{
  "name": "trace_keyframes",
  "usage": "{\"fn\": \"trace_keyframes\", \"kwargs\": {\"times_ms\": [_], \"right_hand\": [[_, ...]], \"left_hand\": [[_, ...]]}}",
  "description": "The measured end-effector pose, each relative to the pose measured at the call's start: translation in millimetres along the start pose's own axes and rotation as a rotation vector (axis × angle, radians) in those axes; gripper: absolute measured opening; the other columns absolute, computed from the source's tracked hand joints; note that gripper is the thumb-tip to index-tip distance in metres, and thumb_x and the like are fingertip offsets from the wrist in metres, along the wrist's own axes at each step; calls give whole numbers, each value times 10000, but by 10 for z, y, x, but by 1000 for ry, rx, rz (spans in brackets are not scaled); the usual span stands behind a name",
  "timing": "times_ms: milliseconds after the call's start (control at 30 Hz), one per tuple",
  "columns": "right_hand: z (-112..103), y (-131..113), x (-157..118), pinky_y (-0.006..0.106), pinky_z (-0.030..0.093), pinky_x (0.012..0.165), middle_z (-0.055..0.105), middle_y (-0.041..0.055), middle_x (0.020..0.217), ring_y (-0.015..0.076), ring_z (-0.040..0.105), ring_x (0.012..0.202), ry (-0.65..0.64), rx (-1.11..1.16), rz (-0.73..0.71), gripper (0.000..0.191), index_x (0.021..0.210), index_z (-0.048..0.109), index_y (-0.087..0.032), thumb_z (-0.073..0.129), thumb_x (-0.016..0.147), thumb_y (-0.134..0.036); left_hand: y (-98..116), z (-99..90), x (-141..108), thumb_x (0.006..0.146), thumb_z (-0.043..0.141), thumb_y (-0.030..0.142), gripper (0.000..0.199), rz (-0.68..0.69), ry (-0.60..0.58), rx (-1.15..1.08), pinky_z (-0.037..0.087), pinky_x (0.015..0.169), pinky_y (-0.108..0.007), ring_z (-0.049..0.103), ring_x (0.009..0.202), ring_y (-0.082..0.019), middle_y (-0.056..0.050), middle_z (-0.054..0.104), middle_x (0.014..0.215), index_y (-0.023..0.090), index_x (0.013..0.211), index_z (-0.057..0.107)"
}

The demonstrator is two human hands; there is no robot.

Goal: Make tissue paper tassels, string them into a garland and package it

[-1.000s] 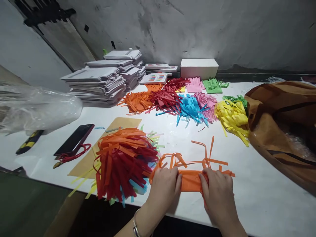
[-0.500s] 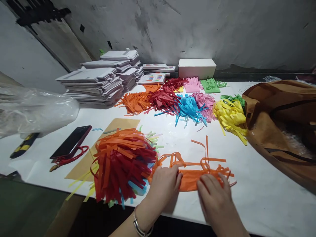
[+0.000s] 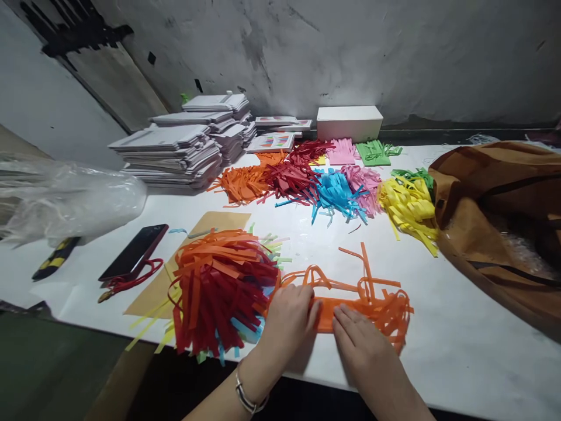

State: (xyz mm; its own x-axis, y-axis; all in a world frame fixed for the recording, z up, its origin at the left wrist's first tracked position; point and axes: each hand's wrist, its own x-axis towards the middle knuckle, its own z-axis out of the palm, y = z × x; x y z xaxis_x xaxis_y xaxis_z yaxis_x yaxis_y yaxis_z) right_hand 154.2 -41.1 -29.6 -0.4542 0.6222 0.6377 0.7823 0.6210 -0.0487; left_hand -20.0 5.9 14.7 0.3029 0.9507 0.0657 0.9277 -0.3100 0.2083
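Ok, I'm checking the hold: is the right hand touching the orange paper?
Touching. The head view shows the right hand with its fingertips on the flat orange paper.

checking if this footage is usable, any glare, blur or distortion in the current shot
Head view: glare on the plastic bag, shadow beneath the left hand, wide-angle stretch at the brown bag, right hand slightly soft.

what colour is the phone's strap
The strap on the phone is red, seen best in the head view.
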Motion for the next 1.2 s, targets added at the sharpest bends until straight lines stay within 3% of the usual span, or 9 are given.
{"fn": "trace_keyframes", "kwargs": {"times_ms": [100, 233, 400, 600, 733, 933, 1033, 1133, 1200], "right_hand": [[10, 106, -54, 375, 554, 893, 755, 136, 1090, 248, 705, 1045, 17, -2, -21, 344, 1058, 715, -95, 439, 887, 18], [-125, 133, -61, 353, 580, 839, 756, 134, 1076, 228, 717, 987, 3, 59, 14, 291, 1093, 705, -92, 465, 931, -71], [-126, 59, -94, 442, 457, 999, 758, 98, 1069, 238, 685, 1042, 12, 128, 62, 310, 1093, 699, -119, 419, 971, -69], [-234, 185, -262, 455, 386, 992, 743, 86, 1013, 236, 654, 992, -16, 187, 122, 259, 1019, 688, -143, 434, 1002, -97], [-275, 195, -227, 465, 349, 944, 693, 48, 895, 220, 625, 888, -34, 193, 295, 278, 862, 652, -189, 425, 1022, -175], [-149, 182, -100, 437, 357, 768, 596, 43, 738, 231, 557, 723, -196, -74, 411, 303, 735, 574, -205, 425, 999, -216], [-162, 179, -33, 493, 381, 799, 627, 81, 800, 268, 582, 770, -166, -164, 466, 252, 785, 591, -191, 448, 988, -230], [-184, 145, 9, 557, 354, 974, 671, 123, 1020, 289, 617, 962, -29, -85, 384, 146, 1008, 641, -168, 503, 963, -156], [-166, 111, 12, 524, 335, 1023, 688, 90, 1007, 261, 620, 993, -1, 54, 241, 187, 1049, 648, -184, 506, 954, -107]], "left_hand": [[-16, 13, -155, 928, 560, 188, 172, 247, 272, -97, 391, 998, -470, 603, 1066, -276, -114, 689, 1115, 180, 1082, 636], [13, 129, -325, 940, 567, 145, 149, 446, 213, -120, 307, 1050, -452, 594, 1019, -229, -42, 691, 1024, 204, 1062, 629], [25, 250, -385, 992, 468, 125, 177, 434, 252, -208, 306, 1023, -439, 596, 907, -197, -25, 694, 924, 189, 971, 632], [3, 173, -482, 1033, 412, 190, 251, 396, 251, -233, 329, 910, -420, 571, 798, -189, -13, 683, 834, 208, 966, 653], [-12, 142, -450, 1011, 422, 204, 287, 281, 199, -213, 349, 868, -423, 544, 765, -198, -18, 656, 776, 207, 829, 644], [46, 180, -280, 937, 509, 193, 253, 90, 150, -18, 338, 794, -440, 540, 743, -227, -49, 645, 734, 187, 710, 620], [77, 203, -242, 914, 572, 221, 218, 40, 139, 45, 329, 768, -437, 553, 750, -241, -53, 647, 736, 183, 706, 624], [82, 216, -232, 915, 587, 233, 205, 35, 118, 47, 333, 772, -438, 562, 763, -246, -51, 650, 743, 181, 719, 621], [77, 206, -229, 908, 599, 230, 191, 22, 111, 27, 340, 773, -438, 561, 756, -245, -48, 645, 736, 177, 725, 610]]}}
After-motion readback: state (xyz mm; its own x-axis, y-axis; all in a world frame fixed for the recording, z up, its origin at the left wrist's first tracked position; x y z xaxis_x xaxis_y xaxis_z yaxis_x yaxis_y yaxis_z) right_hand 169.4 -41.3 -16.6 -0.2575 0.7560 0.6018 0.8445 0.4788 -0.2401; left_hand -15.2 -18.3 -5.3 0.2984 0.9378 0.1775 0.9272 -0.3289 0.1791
